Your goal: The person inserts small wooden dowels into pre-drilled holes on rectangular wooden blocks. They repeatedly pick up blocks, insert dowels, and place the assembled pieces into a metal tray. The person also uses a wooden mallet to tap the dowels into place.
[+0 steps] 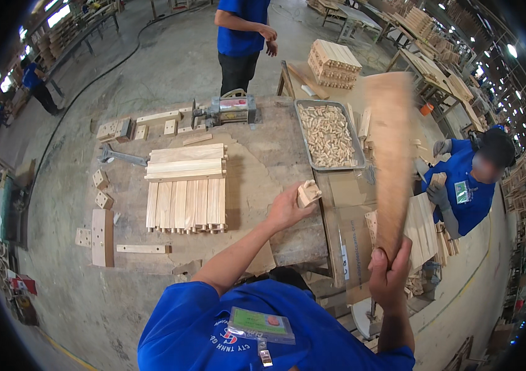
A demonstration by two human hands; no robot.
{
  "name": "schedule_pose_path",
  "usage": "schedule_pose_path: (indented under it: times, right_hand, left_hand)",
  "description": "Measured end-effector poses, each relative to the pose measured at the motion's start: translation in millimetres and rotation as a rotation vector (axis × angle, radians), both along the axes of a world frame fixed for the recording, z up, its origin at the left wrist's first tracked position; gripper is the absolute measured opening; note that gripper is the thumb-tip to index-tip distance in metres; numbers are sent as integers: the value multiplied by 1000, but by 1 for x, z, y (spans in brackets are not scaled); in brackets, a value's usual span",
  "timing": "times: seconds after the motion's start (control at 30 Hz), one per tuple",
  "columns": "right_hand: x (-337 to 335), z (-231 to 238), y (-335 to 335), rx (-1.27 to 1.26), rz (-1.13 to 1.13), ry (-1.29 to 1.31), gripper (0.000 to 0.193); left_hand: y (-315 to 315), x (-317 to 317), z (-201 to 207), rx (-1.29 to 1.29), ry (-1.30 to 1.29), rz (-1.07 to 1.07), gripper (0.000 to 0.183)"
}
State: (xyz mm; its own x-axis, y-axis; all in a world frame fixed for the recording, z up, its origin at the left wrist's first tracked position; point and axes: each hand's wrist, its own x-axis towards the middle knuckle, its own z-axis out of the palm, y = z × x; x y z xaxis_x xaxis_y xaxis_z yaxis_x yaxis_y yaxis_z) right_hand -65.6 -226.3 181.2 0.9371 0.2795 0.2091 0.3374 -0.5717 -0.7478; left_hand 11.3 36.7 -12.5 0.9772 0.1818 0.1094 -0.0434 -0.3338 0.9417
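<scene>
My left hand (289,210) is closed around a pale wooden piece (309,193) near the right edge of the workbench; its end points up and away, and its full length is hidden. In my right hand (391,272) is the narrow handle of a long wooden club (393,142), raised upright, its broad end blurred by motion. Left of my left hand lies a stack of wooden slats (187,201) with round dowel pegs at their ends, some crosswise on top. A metal tray (329,168) full of small wooden dowels stands beyond my hands.
The workbench (263,148) carries a metal clamp-like device (231,111), a wrench (121,156), a wooden block (102,237) and small drilled blocks. A co-worker (467,185) in gloves is close on the right; another person (241,43) stands behind the bench. More slats (335,62) are stacked at the far right.
</scene>
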Motion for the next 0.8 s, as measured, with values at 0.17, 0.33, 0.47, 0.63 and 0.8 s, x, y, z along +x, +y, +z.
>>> schedule_pose_path:
  times: [0.17, 0.33, 0.47, 0.63, 0.8]
  right_hand:
    - [0, -65, -20, -353, 73, 108, 42]
    - [1, -6, 0, -343, 97, 7, 39]
    - [-9, -5, 10, 239, -57, 53, 40]
    - [-4, -71, -22, -278, 101, 109, 36]
    - [0, -30, -7, -258, 79, 130, 39]
  left_hand:
    - [-4, 3, 3, 13, -3, -26, 63]
    - [0, -2, -3, -3, 68, 10, 64]
    - [2, -2, -1, -14, 49, 10, 63]
    - [-6, -1, 1, 12, 20, -36, 64]
    - [-1, 0, -4, 45, -21, 8, 70]
